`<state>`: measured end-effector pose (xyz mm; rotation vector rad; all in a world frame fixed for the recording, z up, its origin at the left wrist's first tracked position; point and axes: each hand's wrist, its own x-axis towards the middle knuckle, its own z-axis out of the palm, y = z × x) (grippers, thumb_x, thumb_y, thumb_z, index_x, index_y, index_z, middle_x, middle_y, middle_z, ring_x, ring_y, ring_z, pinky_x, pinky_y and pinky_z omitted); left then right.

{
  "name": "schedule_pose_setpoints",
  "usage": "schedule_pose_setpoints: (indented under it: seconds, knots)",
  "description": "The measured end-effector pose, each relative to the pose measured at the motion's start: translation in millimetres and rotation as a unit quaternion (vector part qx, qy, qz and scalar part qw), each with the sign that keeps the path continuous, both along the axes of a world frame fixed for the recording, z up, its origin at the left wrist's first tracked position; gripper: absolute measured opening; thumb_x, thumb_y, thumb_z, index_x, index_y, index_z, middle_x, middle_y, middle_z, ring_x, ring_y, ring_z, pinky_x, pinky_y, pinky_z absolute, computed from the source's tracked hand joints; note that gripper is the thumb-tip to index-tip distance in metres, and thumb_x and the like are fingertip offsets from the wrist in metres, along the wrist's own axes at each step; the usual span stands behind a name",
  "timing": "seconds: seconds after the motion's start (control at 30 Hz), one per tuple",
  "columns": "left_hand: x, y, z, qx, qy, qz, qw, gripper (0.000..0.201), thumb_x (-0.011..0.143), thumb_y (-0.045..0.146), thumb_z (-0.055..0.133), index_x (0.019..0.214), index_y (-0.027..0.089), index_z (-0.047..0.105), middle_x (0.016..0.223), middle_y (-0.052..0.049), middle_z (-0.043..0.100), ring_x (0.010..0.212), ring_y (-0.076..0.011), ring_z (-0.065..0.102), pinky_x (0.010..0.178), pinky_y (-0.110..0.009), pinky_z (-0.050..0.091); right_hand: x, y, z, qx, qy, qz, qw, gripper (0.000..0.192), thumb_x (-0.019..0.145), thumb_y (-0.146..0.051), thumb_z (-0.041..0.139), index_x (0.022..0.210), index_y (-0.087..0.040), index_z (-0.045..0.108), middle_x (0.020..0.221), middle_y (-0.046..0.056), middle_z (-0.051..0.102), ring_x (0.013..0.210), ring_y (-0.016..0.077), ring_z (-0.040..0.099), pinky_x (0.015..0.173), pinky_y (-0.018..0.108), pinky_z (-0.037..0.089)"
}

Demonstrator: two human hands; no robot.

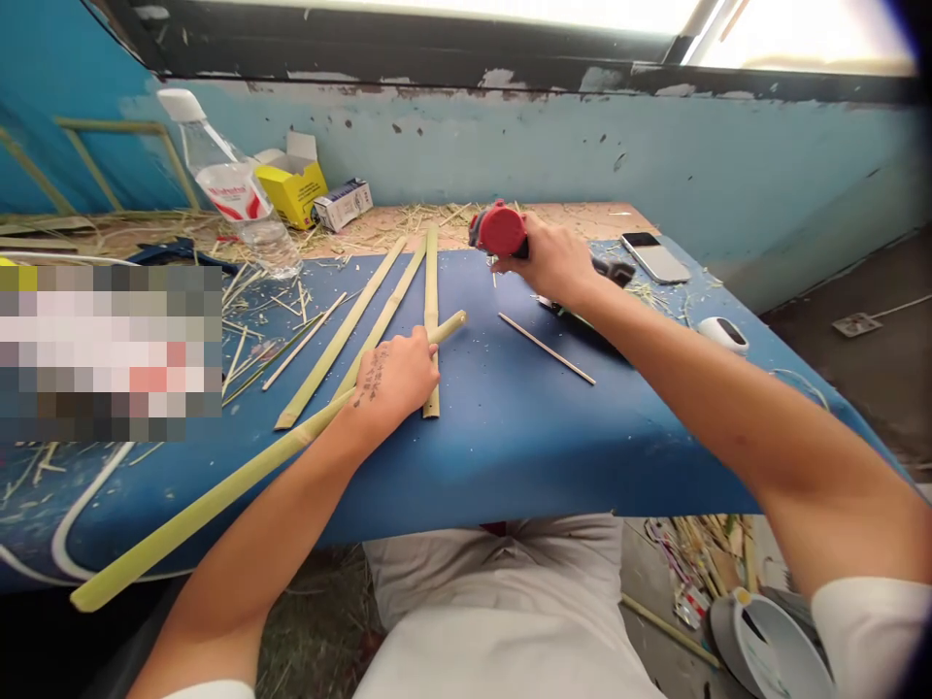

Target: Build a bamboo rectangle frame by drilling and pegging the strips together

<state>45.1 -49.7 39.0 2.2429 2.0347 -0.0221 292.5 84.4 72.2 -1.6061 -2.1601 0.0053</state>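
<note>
**A:** What did the left hand (pixel 393 379) have?

**B:** It was closed around a long bamboo strip (pixel 218 500), gripping it near the far end. That strip ran diagonally across the blue table (pixel 510 437), its near end sticking out past the front edge at the lower left, its far tip just beyond the fingers.

**A:** And the right hand (pixel 554 262)?

**B:** Clenched on a red-bodied hand tool (pixel 499 231), held above the far part of the table. I could not tell exactly what kind of tool it was; a dark part (pixel 617 270) showed on the other side of the hand.

**A:** Were the two hands close?

**B:** No, apart. The tool sat farther back and to the right of the gripped strip, not touching it.

**A:** What lay around them?

**B:** Three more split bamboo strips (pixel 342 335) lay fanned out just beside the left hand, the rightmost one passing under the knuckles. A thin bamboo stick (pixel 546 348) lay alone between the two forearms. Thin slivers and shavings (pixel 254 330) were scattered to the left.

**A:** And at the back?

**B:** A clear plastic water bottle (pixel 233 184) leaned at the left, with a yellow box (pixel 295 189) and a small white carton (pixel 342 204) near it by the wall. A phone (pixel 655 256) lay at the right, and a white computer mouse (pixel 722 333) nearer the right edge.
</note>
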Motion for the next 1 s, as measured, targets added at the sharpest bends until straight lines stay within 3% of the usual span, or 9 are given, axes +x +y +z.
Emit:
schedule_pose_setpoints:
  seconds: [0.13, 0.23, 0.3, 0.43, 0.53, 0.67, 0.73, 0.87, 1.0]
  knots:
    - [-6.5, 2.0, 4.8, -0.011, 0.007, 0.004, 1.000, 0.045, 0.108, 0.042, 0.031, 0.120, 0.017, 0.066, 0.105, -0.021, 0.078, 0.099, -0.0398, 0.077, 0.082, -0.045, 0.056, -9.8, 10.3, 34.1, -0.034, 0.033, 0.082, 0.996, 0.077, 0.099, -0.048, 0.073, 0.162, -0.014, 0.043, 0.149, 0.013, 0.066, 0.136, 0.0279, 0.059, 0.117, 0.045, 0.042]
    - [-13.8, -5.2, 8.5, -0.036, 0.027, -0.032, 0.998, 0.045, 0.108, 0.043, 0.030, 0.115, 0.019, 0.067, 0.102, -0.020, 0.077, 0.094, -0.0380, 0.077, 0.080, -0.043, 0.054, -3.0, -26.9, 53.4, 0.044, 0.052, 0.051, 0.996, 0.059, 0.107, -0.040, 0.062, 0.157, -0.012, 0.051, 0.148, 0.011, 0.067, 0.143, 0.0299, 0.054, 0.120, 0.048, 0.038]
    - [-19.4, -14.0, 9.0, -0.056, 0.036, -0.074, 0.995, 0.045, 0.108, 0.044, 0.029, 0.110, 0.021, 0.067, 0.097, -0.018, 0.077, 0.090, -0.0370, 0.076, 0.078, -0.041, 0.053, 6.8, -62.1, 52.5, 0.090, 0.068, 0.036, 0.993, 0.044, 0.107, -0.035, 0.061, 0.147, -0.018, 0.063, 0.144, 0.009, 0.070, 0.140, 0.0284, 0.058, 0.119, 0.047, 0.040]
    - [-24.6, -30.1, 2.0, -0.074, 0.012, -0.108, 0.991, 0.042, 0.110, 0.046, 0.028, 0.107, 0.025, 0.064, 0.090, -0.011, 0.076, 0.085, -0.0332, 0.075, 0.073, -0.036, 0.048, 28.7, -119.1, 20.9, 0.103, 0.090, 0.032, 0.990, 0.027, 0.106, -0.039, 0.059, 0.123, -0.028, 0.076, 0.124, 0.007, 0.078, 0.122, 0.0283, 0.069, 0.108, 0.048, 0.051]
    - [-20.8, -34.6, -5.9, -0.043, -0.013, -0.105, 0.993, 0.038, 0.111, 0.050, 0.032, 0.107, 0.026, 0.061, 0.090, -0.008, 0.077, 0.085, -0.0306, 0.075, 0.070, -0.034, 0.044, 46.2, -133.6, -7.1, 0.108, 0.093, 0.039, 0.989, 0.025, 0.104, -0.037, 0.059, 0.114, -0.024, 0.079, 0.115, 0.009, 0.080, 0.114, 0.0280, 0.071, 0.105, 0.047, 0.052]
    - [-15.4, -39.4, -10.9, 0.018, -0.022, -0.088, 0.996, 0.040, 0.111, 0.056, 0.035, 0.104, 0.024, 0.059, 0.104, -0.010, 0.079, 0.093, -0.0299, 0.077, 0.068, -0.033, 0.043, 84.6, -127.5, -34.6, 0.126, 0.087, -0.107, 0.982, 0.037, 0.106, -0.035, 0.047, 0.120, -0.021, 0.078, 0.121, 0.014, 0.078, 0.116, 0.0317, 0.070, 0.106, 0.050, 0.051]
    - [-13.7, -43.3, -10.7, 0.025, -0.014, -0.078, 0.997, 0.042, 0.112, 0.054, 0.032, 0.106, 0.023, 0.059, 0.106, -0.010, 0.079, 0.094, -0.0306, 0.078, 0.068, -0.033, 0.043, 106.5, -122.3, -47.5, 0.070, 0.049, -0.158, 0.984, 0.041, 0.105, -0.038, 0.045, 0.118, -0.018, 0.079, 0.123, 0.019, 0.077, 0.117, 0.0353, 0.068, 0.106, 0.053, 0.049]
    - [-6.5, -49.4, -7.5, 0.010, 0.000, -0.067, 0.998, 0.048, 0.112, 0.056, 0.028, 0.116, 0.022, 0.061, 0.111, -0.013, 0.080, 0.098, -0.0324, 0.079, 0.072, -0.033, 0.048, 128.6, -117.7, -68.2, -0.023, 0.030, -0.096, 0.995, 0.039, 0.101, -0.048, 0.055, 0.098, -0.019, 0.081, 0.108, 0.016, 0.079, 0.105, 0.0325, 0.071, 0.098, 0.047, 0.054]
    - [2.8, -51.3, -6.9, 0.013, 0.015, -0.050, 0.999, 0.056, 0.112, 0.057, 0.023, 0.126, 0.020, 0.063, 0.107, -0.016, 0.081, 0.098, -0.0357, 0.079, 0.076, -0.036, 0.050, 128.1, -126.5, -65.3, -0.048, 0.018, -0.068, 0.996, 0.035, 0.093, -0.047, 0.068, 0.110, -0.018, 0.077, 0.117, 0.018, 0.077, 0.111, 0.0336, 0.069, 0.099, 0.046, 0.053]
